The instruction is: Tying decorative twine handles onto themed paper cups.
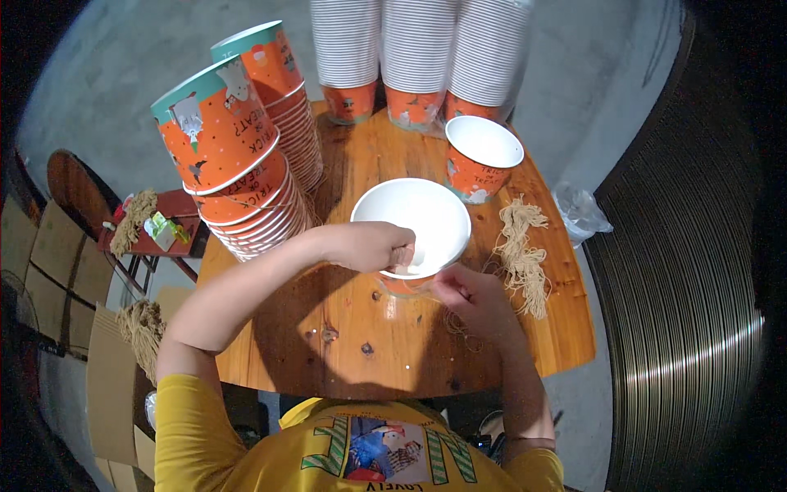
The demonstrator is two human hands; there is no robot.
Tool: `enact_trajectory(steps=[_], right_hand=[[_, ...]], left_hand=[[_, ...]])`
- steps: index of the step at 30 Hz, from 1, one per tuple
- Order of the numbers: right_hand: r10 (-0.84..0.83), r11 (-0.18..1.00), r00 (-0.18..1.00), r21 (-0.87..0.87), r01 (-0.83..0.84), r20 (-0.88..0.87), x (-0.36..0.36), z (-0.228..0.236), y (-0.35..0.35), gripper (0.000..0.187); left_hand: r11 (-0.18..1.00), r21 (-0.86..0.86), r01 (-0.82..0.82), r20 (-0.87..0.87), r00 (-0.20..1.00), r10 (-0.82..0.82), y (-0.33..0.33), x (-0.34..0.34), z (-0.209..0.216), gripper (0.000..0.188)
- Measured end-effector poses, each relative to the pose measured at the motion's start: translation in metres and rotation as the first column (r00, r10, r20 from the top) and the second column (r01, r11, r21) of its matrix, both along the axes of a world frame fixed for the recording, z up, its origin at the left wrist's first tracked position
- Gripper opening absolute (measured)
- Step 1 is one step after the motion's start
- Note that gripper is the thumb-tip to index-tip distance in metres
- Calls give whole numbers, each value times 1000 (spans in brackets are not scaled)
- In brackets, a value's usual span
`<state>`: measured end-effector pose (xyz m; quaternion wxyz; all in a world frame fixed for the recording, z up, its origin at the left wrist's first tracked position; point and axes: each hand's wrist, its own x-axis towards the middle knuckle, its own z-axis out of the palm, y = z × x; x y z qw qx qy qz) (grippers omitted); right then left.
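A white-lined orange paper bucket (443, 205) stands upright on the table in front of me. My left hand (369, 246) reaches over its near-left rim, fingers curled closed with the tips inside the bucket; what they hold is hidden. Just outside the near-right rim, my right hand (474, 299) is closed in a pinch. Whatever lies between those fingers is too small to make out. Thin tan string (461, 326) trails on the wood below the right hand. A bundle of tan string (523, 258) lies to its right.
Another orange bucket (475, 168) stands behind on the right. Tall nested bucket stacks (238, 176) lean at the left, and wrapped stacks (418, 57) line the back. The wooden table (352, 344) has a curved edge. A red bench (176, 209) and cardboard (111, 377) are at left.
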<state>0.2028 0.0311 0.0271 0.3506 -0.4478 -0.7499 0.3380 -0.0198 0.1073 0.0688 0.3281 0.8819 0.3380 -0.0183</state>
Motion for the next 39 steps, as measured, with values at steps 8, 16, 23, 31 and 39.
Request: enact_trajectory(steps=[8,16,23,31,39], right_hand=[[-74,997,997,3,74,-34,-2,-1,1,15],[-93,994,994,-65,89,-50,-4,4,1,17],[-84,996,993,0,84,-88,-8,2,4,18],[-114,993,988,3,115,-102,-12,3,7,14],[-113,992,987,49,119,-112,-10,-3,10,14]], left_hand=[[988,-138,-76,96,991,89,1,-7,8,22],[971,-238,-34,151,986,71,-4,-5,9,30],[974,-216,-74,86,992,95,-5,-4,6,27],[975,-178,-135,90,984,152,-13,-3,3,21],[962,-220,-163,298,928,226,-21,3,-9,16]])
